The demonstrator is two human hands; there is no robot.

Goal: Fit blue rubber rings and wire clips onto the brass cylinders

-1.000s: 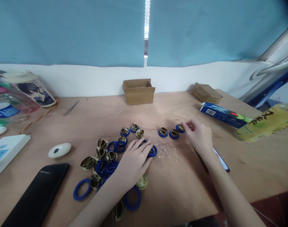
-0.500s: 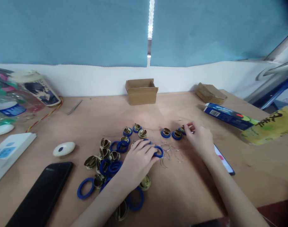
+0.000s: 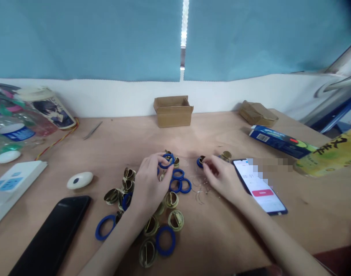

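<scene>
My left hand (image 3: 150, 180) is over the pile with its thumb and fingers closed on a blue ring (image 3: 170, 165). Beneath and around it lie several round brass fittings (image 3: 176, 220), each with an upright plate across the middle. Loose blue rings (image 3: 165, 253) are scattered among them. My right hand (image 3: 221, 178) pinches the edge of a brass fitting seated in a blue ring (image 3: 198, 162). Another brass fitting (image 3: 226, 155) shows just beyond that hand. Thin wire rings (image 3: 200, 189) lie between my hands. Both hands partly cover the parts beneath them.
An open cardboard box (image 3: 173, 117) stands at the back. On the left are a black phone (image 3: 50, 237), a white oval object (image 3: 80, 180), a power strip (image 3: 14, 184) and tweezers (image 3: 93, 130). A lit phone (image 3: 261, 191), a blue carton (image 3: 279, 142) and a yellow bottle (image 3: 330, 153) lie right.
My left hand has moved left and away from me and now holds a ring over the far fittings. My right hand has moved left to another fitting, uncovering the lit phone.
</scene>
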